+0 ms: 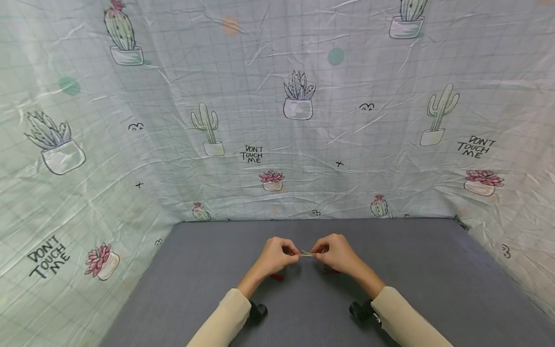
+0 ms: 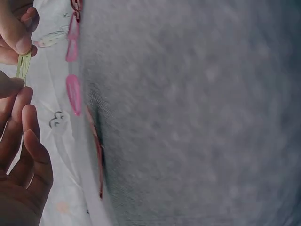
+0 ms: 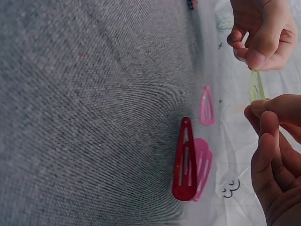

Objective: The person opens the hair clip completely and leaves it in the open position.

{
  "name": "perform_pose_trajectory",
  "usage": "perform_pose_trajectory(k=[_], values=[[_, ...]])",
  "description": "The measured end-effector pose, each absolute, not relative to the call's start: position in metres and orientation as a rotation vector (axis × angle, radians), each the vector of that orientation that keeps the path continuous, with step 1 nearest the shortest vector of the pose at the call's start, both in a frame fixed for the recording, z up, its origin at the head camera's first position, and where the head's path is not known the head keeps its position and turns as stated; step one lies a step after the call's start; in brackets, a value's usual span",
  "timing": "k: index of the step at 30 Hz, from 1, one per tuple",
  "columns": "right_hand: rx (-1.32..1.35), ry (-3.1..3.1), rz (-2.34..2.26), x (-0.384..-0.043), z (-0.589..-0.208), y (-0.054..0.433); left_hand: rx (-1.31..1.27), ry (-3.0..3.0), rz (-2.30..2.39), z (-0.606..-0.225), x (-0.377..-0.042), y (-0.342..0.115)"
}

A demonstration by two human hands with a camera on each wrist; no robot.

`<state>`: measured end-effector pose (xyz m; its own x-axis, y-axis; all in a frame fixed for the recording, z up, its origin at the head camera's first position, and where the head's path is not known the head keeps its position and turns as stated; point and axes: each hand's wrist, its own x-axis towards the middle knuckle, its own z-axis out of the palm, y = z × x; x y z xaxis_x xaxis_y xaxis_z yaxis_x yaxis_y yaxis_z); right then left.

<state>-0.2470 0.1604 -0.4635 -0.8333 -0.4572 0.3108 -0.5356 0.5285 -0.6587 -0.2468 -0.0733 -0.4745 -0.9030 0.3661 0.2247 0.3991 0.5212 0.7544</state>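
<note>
A pale yellow-green snap hair clip point(image 1: 307, 255) is held up between both hands, above the grey table. My left hand point(image 1: 279, 254) pinches one end with thumb and forefinger, its other fingers loosely bent in the left wrist view. At the opposite end, the thumb and fingers of my right hand point(image 1: 336, 251) pinch the clip. The right wrist view shows the clip's two sides spread in a narrow V, the tip at the left hand. Below the hands lie a red hair clip point(image 3: 184, 165), partly over a pink hair clip point(image 3: 203, 169).
Another pink clip point(image 3: 207, 106) lies further along the table point(image 1: 303, 308). In the left wrist view, a pink clip point(image 2: 73, 94) and a dark red clip point(image 2: 97, 155) are on the tabletop. A cactus-printed sheet point(image 1: 260, 130) hangs around the table's back and sides.
</note>
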Motion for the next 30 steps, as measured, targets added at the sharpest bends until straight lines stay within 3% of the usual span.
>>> perform_pose_trajectory(k=[30], values=[[0.757, -2.865, 0.897, -0.254, -0.479, 0.141, -0.739, -2.949, -1.017, -0.481, -0.261, -0.074]])
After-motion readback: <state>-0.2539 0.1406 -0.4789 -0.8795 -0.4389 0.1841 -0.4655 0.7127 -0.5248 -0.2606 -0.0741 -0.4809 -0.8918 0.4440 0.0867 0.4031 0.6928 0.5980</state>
